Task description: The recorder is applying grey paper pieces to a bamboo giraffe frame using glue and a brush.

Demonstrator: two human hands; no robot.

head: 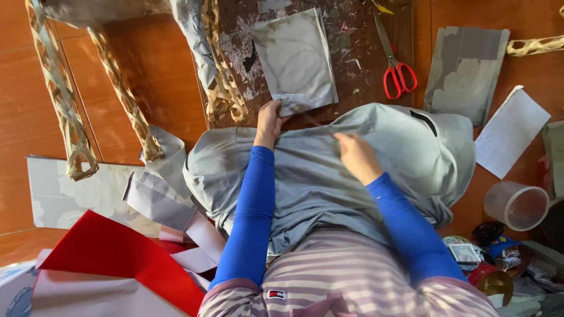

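Note:
My left hand [269, 120] presses on the near edge of a grey patterned paper sheet [296, 58] that lies on a worn dark board [352, 53]. My right hand [355, 154] hovers over the grey cloth [317, 182] on my lap, fingers pinched on what looks like a thin dark stick; it is blurred. Both arms wear blue sleeves. Red-handled scissors [395, 64] lie on the board, to the right of the sheet.
Woven bamboo strips [64, 117] and a second woven strip [126, 100] lie on the orange floor at left. Red paper [117, 252] and grey sheets sit at lower left. Another grey sheet [467, 70], a white paper [510, 132] and a clear plastic cup [517, 205] are at right.

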